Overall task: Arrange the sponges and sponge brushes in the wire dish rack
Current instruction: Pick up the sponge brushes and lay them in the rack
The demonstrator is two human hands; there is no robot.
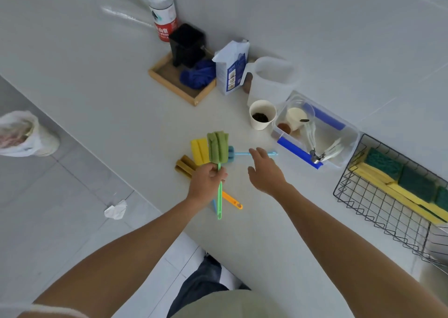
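My left hand [206,180] grips the green sponge brush [218,148] by its handle, its green head raised above the counter. Under it lie a yellow sponge brush [199,151] with an orange handle [232,200], a brown sponge brush [184,166] and a blue sponge brush [242,153]. My right hand [265,171] hovers open, fingers spread, just over the blue brush's thin handle. The black wire dish rack [378,208] stands at the right with several yellow-and-green sponges [397,179] lined up along its far side.
A clear plastic bin with blue handles [300,154] holding utensils sits between the brushes and the rack. A paper cup [261,114], white jug [272,81], carton [231,67], wooden tray [179,85] and bottle [163,10] stand behind. The counter edge runs diagonally at left.
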